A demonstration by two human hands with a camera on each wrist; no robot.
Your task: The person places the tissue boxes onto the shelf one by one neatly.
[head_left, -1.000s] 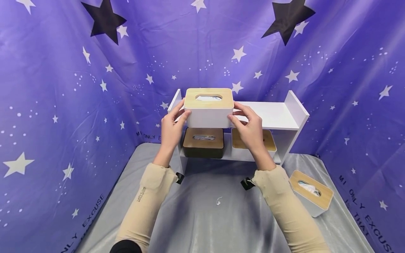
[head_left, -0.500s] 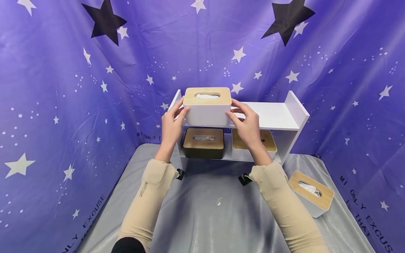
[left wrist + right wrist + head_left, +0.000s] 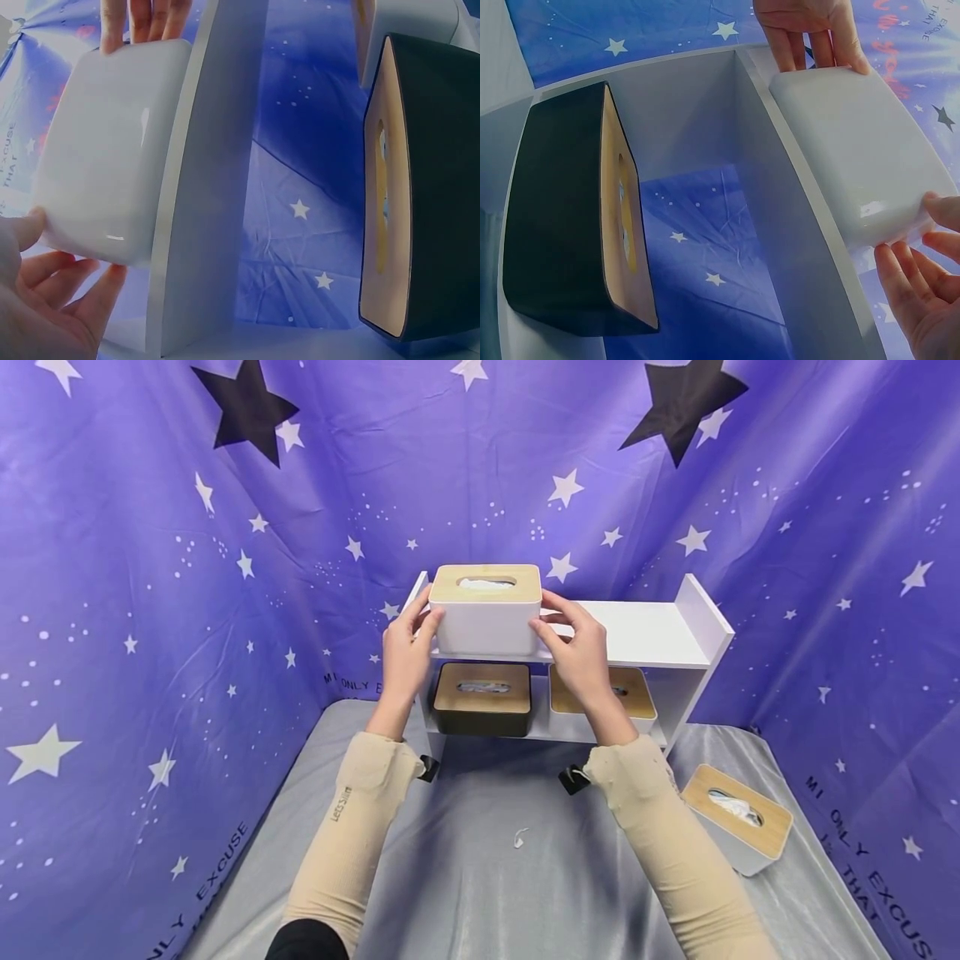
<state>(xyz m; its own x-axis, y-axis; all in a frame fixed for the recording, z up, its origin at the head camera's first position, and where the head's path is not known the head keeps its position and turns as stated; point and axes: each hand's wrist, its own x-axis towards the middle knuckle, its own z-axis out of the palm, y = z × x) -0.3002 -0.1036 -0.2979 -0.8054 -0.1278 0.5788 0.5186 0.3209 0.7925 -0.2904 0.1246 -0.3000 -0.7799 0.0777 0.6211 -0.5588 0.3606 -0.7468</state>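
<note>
Both hands hold a white tissue box [image 3: 487, 628] with a light wooden lid, one at each end, over the left part of the upper board of a white shelf [image 3: 652, 633]. My left hand [image 3: 407, 653] grips its left end, thumb on the front face. At the right end my right hand [image 3: 579, 652] grips it the same way. The wrist views show the box's underside edge right at the board, the left hand [image 3: 56, 300] and the right hand [image 3: 922, 289] at opposite ends. A black tissue box [image 3: 483, 722] with a wooden lid stands directly below.
On the lower board, right of the black one, sits another white tissue box [image 3: 567, 723], partly behind my right wrist. A further white tissue box [image 3: 738, 835] stands angled on the grey cloth [image 3: 480, 893] at the right. A small white scrap [image 3: 520, 837] lies in front. Starry purple curtains [image 3: 480, 485] surround everything.
Both hands have shifted the held tissue box a little left and farther back over the upper board. The other boxes and the shelf have stayed put.
</note>
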